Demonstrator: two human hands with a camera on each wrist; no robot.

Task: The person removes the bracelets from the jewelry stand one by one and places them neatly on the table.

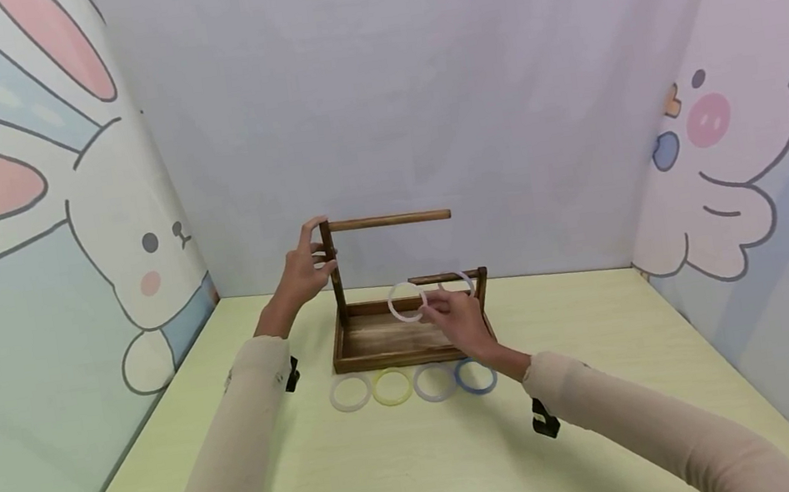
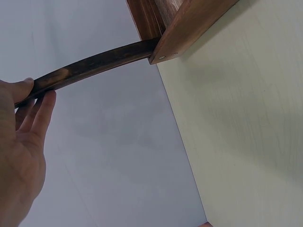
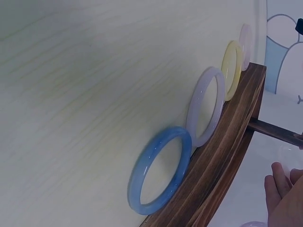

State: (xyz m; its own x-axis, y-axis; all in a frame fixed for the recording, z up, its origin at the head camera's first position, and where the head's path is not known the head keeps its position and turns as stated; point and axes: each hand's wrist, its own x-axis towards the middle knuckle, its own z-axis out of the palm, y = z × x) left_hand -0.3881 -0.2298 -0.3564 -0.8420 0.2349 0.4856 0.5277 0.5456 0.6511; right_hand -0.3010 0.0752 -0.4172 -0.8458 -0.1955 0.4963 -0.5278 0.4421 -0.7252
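Observation:
My left hand (image 1: pixel 304 269) grips the top of the tall dark post (image 2: pixel 90 65) of a wooden bangle stand, thumb on one side and fingers on the other. Over the stand's tray (image 1: pixel 395 358), my right hand (image 1: pixel 462 322) pinches a whitish translucent bangle (image 1: pixel 391 307) by its right edge, held upright. Another pale bangle (image 1: pixel 471 280) hangs around the short lower bar (image 1: pixel 424 280), partly behind that hand. The long upper bar (image 1: pixel 391 219) carries nothing. In the right wrist view, the held bangle is only faintly visible by the fingertips.
A row of bangles lies on the table along the tray's front: pale pink (image 3: pixel 245 47), yellow (image 3: pixel 225 71), lavender (image 3: pixel 194 113) and blue (image 3: pixel 137 182). Behind the stand rises a pale curtain (image 1: pixel 420 108), with cartoon-printed panels at both sides.

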